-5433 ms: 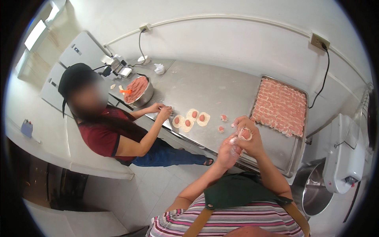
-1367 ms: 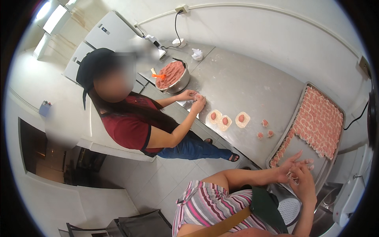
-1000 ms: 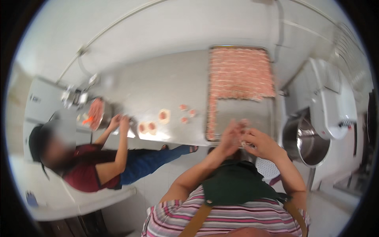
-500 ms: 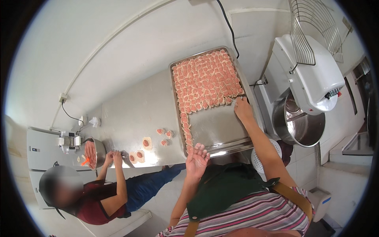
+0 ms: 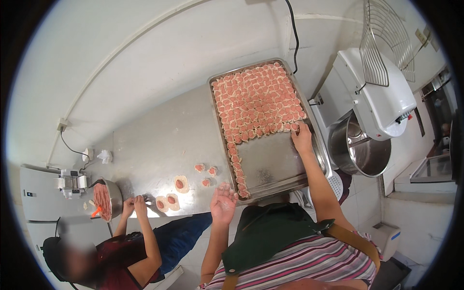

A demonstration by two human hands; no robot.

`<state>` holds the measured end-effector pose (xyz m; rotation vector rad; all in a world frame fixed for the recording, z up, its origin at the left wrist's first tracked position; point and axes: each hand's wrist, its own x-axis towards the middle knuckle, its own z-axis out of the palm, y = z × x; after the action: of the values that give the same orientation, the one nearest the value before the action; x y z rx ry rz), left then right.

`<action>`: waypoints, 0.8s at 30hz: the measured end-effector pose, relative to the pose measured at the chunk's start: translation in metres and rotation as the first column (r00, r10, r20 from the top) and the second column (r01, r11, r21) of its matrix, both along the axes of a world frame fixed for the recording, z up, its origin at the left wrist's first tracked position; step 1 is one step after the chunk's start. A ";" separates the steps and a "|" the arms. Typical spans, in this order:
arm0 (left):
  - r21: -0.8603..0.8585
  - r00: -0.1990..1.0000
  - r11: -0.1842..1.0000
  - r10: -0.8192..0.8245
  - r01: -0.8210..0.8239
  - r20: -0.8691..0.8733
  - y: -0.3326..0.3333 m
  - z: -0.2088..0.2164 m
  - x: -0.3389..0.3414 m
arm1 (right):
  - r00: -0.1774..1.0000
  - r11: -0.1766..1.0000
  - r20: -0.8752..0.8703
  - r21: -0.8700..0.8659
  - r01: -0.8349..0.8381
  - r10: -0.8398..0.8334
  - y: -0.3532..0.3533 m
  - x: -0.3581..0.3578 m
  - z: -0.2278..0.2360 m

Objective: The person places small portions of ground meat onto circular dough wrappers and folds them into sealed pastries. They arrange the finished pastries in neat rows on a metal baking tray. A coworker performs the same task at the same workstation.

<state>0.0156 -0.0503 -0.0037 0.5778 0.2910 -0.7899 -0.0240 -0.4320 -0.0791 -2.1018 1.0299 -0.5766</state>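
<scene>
Fingers (image 5: 300, 131) on the right hand (image 5: 303, 139) press together on a dumpling (image 5: 293, 126) at the filled rows' edge in the metal tray (image 5: 270, 166); left hand (image 5: 223, 203) hangs open-palmed, empty, over the counter (image 5: 159, 145) edge.

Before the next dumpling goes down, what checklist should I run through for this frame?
1. Right hand at the edge of the dumpling rows: ok.
2. Bare space left on the tray: ok.
3. Left hand open, palm up, holding nothing: ok.
4. Dumpling released from the right fingers: cannot tell.
5. Filled wrappers waiting on the table: ok.
6. Co-worker's hands apart from the tray: ok.
</scene>
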 end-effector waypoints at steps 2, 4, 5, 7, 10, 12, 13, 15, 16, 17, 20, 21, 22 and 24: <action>0.014 1.000 1.000 -0.020 0.020 0.021 0.007 -0.001 0.010 | 1.000 0.993 0.025 -0.117 0.006 -0.003 -0.004 0.013 -0.013; 0.023 0.998 0.999 -0.041 0.040 0.039 0.006 0.002 0.015 | 0.999 0.991 0.049 -0.134 -0.001 0.007 -0.006 0.014 -0.023; 0.018 0.998 0.999 -0.046 0.045 0.050 0.004 0.004 0.017 | 0.998 0.995 0.065 -0.099 -0.017 0.023 -0.006 0.015 -0.013; 0.008 0.996 0.998 -0.060 0.059 0.066 0.002 0.003 0.019 | 0.996 1.000 0.090 -0.024 -0.017 0.019 -0.003 0.011 0.002; 0.009 0.996 0.997 -0.073 0.073 0.059 -0.001 0.000 0.013 | 0.993 1.000 0.114 -0.019 0.023 -0.020 0.006 -0.004 0.004; 0.042 0.997 0.997 -0.072 0.071 0.025 -0.008 0.002 0.007 | 0.990 0.986 0.137 -0.161 0.049 -0.027 0.012 -0.001 -0.014; 0.040 0.996 0.996 -0.080 0.079 0.027 -0.010 0.005 0.002 | 0.992 0.982 0.128 -0.183 0.047 -0.024 0.013 0.003 -0.020; 0.038 0.995 0.996 -0.087 0.085 0.038 -0.011 0.011 -0.006 | 0.993 0.973 0.118 -0.226 0.035 -0.008 0.011 0.020 -0.024; 0.016 0.997 0.998 -0.066 0.066 0.040 -0.010 0.012 -0.008 | 0.997 0.983 0.079 -0.182 0.040 -0.026 0.009 0.024 -0.025; -0.004 0.999 0.999 -0.033 0.034 0.041 -0.006 0.012 -0.010 | 0.999 0.986 0.043 -0.164 0.019 -0.012 0.007 0.026 -0.022; -0.010 0.993 0.997 0.081 -0.081 0.081 0.020 0.010 -0.015 | 1.000 0.985 -0.006 -0.168 -0.026 0.026 0.012 0.014 0.000; -0.008 0.987 0.992 0.126 -0.126 0.104 0.029 0.010 -0.016 | 0.999 0.975 0.026 -0.221 -0.018 0.025 0.023 0.007 0.018; 0.027 0.975 0.980 0.195 -0.198 0.108 0.034 0.022 -0.017 | 0.996 0.963 0.059 -0.265 -0.056 0.074 0.036 0.005 0.028; 0.147 0.932 0.931 0.302 -0.333 0.199 0.057 0.010 -0.019 | 0.977 0.927 0.123 -0.353 -0.122 0.176 0.062 0.004 0.041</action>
<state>-0.0037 0.0063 0.0060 0.7423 0.2882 -0.3967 -0.0201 -0.3701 -0.0384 -2.3698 0.7121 -0.8782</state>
